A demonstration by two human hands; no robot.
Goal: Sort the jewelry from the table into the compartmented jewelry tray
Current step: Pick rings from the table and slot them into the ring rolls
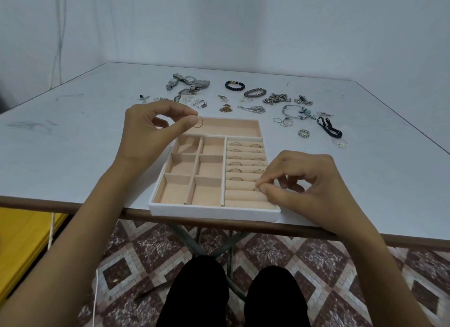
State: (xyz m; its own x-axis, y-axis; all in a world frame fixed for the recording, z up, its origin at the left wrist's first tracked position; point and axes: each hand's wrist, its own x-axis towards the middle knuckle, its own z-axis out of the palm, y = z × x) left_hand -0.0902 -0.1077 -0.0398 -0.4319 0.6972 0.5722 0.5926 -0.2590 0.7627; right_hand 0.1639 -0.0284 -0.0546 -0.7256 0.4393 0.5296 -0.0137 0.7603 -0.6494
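Pinching with thumb and forefinger, my left hand (146,134) holds a thin gold ring (198,121) above the far-left corner of the jewelry tray (214,213). My right hand (302,183) pinches a second ring (256,188) at the near ring rolls (239,194).

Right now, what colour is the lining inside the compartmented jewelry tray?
Pale peach-pink, inside the white-walled compartmented jewelry tray; the head view shows it best.

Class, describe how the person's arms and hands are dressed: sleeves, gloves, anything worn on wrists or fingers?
Both forearms are bare, no sleeves showing. The left hand and right hand are ungloved, with no watch, bracelet or worn ring visible.
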